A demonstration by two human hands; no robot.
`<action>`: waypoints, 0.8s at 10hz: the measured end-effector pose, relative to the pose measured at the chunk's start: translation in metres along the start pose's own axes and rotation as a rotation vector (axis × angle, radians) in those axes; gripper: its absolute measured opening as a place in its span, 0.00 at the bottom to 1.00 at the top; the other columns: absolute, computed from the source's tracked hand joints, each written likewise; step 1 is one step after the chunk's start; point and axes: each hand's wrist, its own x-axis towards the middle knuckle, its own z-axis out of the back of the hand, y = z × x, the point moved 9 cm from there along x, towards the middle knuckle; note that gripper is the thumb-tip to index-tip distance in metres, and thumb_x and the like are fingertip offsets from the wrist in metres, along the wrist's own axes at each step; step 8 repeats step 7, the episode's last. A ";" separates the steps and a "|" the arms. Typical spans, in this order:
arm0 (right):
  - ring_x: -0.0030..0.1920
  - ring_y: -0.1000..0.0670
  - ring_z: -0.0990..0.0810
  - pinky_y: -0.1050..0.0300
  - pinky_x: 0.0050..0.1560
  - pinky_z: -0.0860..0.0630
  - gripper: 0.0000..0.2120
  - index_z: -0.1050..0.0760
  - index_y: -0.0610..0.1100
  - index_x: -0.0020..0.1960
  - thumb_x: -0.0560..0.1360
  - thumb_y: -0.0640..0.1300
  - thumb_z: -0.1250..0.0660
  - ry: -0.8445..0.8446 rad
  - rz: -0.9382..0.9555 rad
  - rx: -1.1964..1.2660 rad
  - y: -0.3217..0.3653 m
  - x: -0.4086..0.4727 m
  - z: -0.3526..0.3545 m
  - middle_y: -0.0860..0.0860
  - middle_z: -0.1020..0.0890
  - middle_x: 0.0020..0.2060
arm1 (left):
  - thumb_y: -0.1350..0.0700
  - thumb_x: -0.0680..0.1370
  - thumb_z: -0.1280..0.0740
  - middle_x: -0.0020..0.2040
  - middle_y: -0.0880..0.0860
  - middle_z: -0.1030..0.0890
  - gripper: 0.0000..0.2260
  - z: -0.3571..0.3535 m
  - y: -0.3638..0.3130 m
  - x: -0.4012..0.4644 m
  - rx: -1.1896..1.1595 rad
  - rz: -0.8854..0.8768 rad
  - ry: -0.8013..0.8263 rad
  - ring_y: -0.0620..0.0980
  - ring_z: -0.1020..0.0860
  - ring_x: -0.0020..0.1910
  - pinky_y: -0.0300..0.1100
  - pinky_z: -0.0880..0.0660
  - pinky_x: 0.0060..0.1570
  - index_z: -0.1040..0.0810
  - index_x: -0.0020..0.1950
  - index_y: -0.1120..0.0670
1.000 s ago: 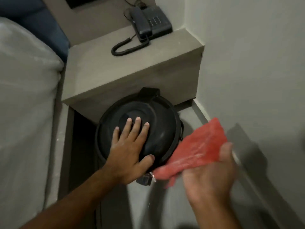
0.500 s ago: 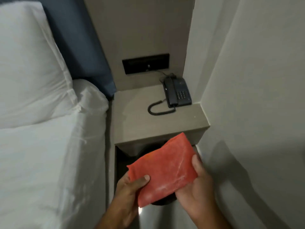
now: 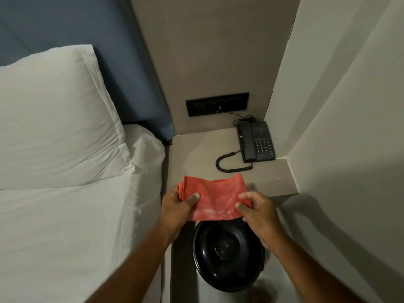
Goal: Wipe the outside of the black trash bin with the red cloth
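Observation:
The red cloth (image 3: pixel 215 199) is stretched flat between both hands, above the front edge of the bedside shelf. My left hand (image 3: pixel 179 207) pinches its left end with thumb on top. Its right end is gripped by my right hand (image 3: pixel 256 212). Below the cloth stands the black trash bin (image 3: pixel 228 253), seen from above with its round domed lid shut. Neither hand touches the bin; my right wrist passes over its right rim. The bin's sides are hidden under the lid.
A beige bedside shelf (image 3: pixel 196 156) carries a black telephone (image 3: pixel 255 143) with a coiled cord. A bed with white sheets (image 3: pixel 76 226) and a pillow (image 3: pixel 54 119) fills the left. Walls close in at the right and back.
My left hand left the bin lid and took the cloth's left end. The view rose and pulled back. The cloth went from a tilted hold to a flat spread over the shelf edge.

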 end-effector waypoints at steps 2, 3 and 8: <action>0.60 0.50 0.21 0.56 0.61 0.25 0.20 0.23 0.48 0.67 0.76 0.40 0.30 0.238 -0.073 -0.141 -0.036 0.092 -0.036 0.48 0.20 0.64 | 0.71 0.63 0.22 0.59 0.58 0.21 0.36 -0.015 0.044 0.087 0.002 0.126 0.009 0.58 0.18 0.53 0.48 0.18 0.43 0.31 0.67 0.53; 0.63 0.48 0.23 0.55 0.63 0.25 0.28 0.30 0.49 0.74 0.75 0.39 0.30 0.349 -0.162 -0.196 -0.067 0.129 -0.055 0.46 0.24 0.70 | 0.73 0.64 0.24 0.55 0.57 0.20 0.43 -0.013 0.063 0.115 0.045 0.105 -0.082 0.55 0.18 0.51 0.44 0.18 0.41 0.39 0.73 0.53; 0.70 0.37 0.40 0.43 0.68 0.34 0.30 0.43 0.55 0.77 0.77 0.54 0.38 0.464 -0.012 -1.153 -0.099 0.175 -0.095 0.41 0.38 0.72 | 0.53 0.74 0.29 0.61 0.60 0.23 0.21 0.008 0.096 0.164 0.613 0.181 -0.196 0.59 0.22 0.57 0.48 0.24 0.55 0.27 0.64 0.60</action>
